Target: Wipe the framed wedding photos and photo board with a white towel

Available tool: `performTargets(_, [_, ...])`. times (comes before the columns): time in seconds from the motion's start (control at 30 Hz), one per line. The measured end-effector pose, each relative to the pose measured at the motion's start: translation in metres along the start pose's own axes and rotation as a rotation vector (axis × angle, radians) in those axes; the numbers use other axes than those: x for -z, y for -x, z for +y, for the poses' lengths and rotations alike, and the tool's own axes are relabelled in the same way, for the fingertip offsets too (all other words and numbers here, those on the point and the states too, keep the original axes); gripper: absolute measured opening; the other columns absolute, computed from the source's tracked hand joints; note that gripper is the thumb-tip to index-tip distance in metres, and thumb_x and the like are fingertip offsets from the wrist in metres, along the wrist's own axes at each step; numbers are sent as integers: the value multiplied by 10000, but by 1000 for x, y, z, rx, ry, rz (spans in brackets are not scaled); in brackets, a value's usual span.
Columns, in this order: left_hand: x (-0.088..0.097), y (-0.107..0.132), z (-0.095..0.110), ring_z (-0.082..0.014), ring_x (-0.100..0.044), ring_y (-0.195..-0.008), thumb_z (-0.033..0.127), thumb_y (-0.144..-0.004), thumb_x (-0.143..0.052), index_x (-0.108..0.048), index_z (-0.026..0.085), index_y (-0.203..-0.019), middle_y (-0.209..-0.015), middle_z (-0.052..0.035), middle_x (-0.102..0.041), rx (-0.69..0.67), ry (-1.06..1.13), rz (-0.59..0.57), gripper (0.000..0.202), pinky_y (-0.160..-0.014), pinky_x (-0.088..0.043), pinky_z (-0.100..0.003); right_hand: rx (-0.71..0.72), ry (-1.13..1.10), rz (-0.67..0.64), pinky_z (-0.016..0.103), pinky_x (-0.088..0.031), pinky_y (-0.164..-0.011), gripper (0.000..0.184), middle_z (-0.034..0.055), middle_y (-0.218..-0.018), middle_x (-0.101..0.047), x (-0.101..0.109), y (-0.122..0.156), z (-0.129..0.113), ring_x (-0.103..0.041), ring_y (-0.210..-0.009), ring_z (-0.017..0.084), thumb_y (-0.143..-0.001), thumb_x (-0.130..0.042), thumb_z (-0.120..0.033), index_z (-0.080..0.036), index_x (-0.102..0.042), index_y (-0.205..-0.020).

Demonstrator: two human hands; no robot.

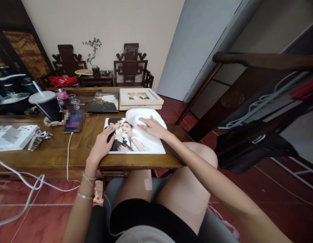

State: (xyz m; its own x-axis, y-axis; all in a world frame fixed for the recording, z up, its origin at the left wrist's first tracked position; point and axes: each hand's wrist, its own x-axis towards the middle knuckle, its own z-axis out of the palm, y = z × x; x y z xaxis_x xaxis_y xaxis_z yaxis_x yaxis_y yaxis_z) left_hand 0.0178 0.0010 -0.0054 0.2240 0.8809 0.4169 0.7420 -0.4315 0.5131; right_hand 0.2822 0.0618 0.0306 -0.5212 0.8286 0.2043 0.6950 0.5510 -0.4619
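A glossy photo panel [121, 138], printed with a couple in wedding clothes, lies flat at the table's front edge. On its left side rests my left hand [105, 140], fingers outstretched over the picture and gripping nothing. My right hand [155, 129] has hold of a fluffy white towel [136, 114], its fingers pressed into the bunched cloth. The towel covers the panel's upper right part and reaches past its far edge.
Behind the panel lie a dark photo board [104, 102] and stacked pale frames [141, 98]. Leftward are a plugged-in phone [73, 122], a lidded cup [46, 104] with a straw, a hair claw clip [40, 139] and a power strip [19, 136]. A wooden chair [207, 98] stands at right.
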Motion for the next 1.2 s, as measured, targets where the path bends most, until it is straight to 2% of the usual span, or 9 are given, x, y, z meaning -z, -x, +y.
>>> performTargets(0.2, [-1,1,-1,-250,-439,-1435,298,-970,-458,-597,108,-1349,-1509,-152,-503,12,0,3,447,-1217,-321,-426,229,15,-121,685,-112,-1177,235,149,-1181,-699,-7,78,-50,-304,-1488,338,-946,-382,-146,-187,-608,-995])
performTargets(0.33, [0,0,-2,-255,-304,-1505,323,-981,-428,-521,114,-1430,-1576,-140,-408,39,-8,-50,504,-1241,-253,-456,300,-57,-191,628,-140,-1209,200,118,-1143,-709,-4,99,-72,-309,-1491,288,-946,-404,-135,-213,-588,-959])
performTargets(0.43, [-1,0,-5,-241,-308,-1503,343,-999,-387,-478,122,-1468,-1583,-133,-396,50,-6,-88,526,-1242,-245,-456,265,-36,-149,612,-167,-1208,199,94,-1130,-714,-4,83,-62,-501,-1362,296,-961,-405,-170,-217,-598,-960])
performTargets(0.53, [-2,0,-7,-229,-326,-1496,356,-1005,-379,-472,150,-1476,-1586,-117,-397,55,0,-87,522,-1240,-248,-455,178,33,-83,630,-174,-1188,205,76,-1117,-721,-5,48,-35,-644,-1145,293,-960,-416,-198,-211,-604,-1039])
performTargets(0.7, [-2,0,-9,-240,-339,-1491,341,-999,-392,-479,138,-1469,-1581,-137,-401,54,1,-87,519,-1232,-264,-472,51,41,4,679,-166,-1145,258,103,-1096,-727,-2,-8,7,-654,-1083,312,-1009,-384,-323,-190,-594,-1079])
performTargets(0.83, [-2,0,-8,-237,-390,-1465,323,-992,-406,-517,143,-1436,-1554,-126,-448,26,1,-49,492,-1234,-279,-460,35,83,6,719,-168,-1114,262,141,-1208,-696,-2,-16,10,-613,-1185,350,-991,-383,-264,-180,-598,-1115])
performTargets(0.93, [-2,0,-6,-242,-412,-1452,314,-985,-418,-541,120,-1410,-1534,-140,-474,29,-4,-25,483,-1233,-289,-449,108,132,-42,696,-198,-1123,310,171,-1307,-645,-6,8,-7,-442,-1394,374,-940,-391,-163,-167,-589,-1179])
performTargets(1.03, [-2,0,-3,-248,-422,-1446,306,-980,-424,-555,113,-1393,-1521,-145,-490,30,-1,-8,475,-1231,-297,-448,175,115,-115,684,-186,-1150,318,160,-1256,-668,-8,49,-32,-282,-1494,357,-918,-380,-118,-177,-612,-1126])
performTargets(1.2, [-2,0,-1,-243,-419,-1447,298,-978,-421,-556,107,-1392,-1517,-144,-496,32,-10,-18,475,-1231,-297,-436,235,28,-162,633,-171,-1203,262,142,-1254,-676,-5,109,-67,-230,-1519,290,-941,-390,-145,-214,-622,-1042])
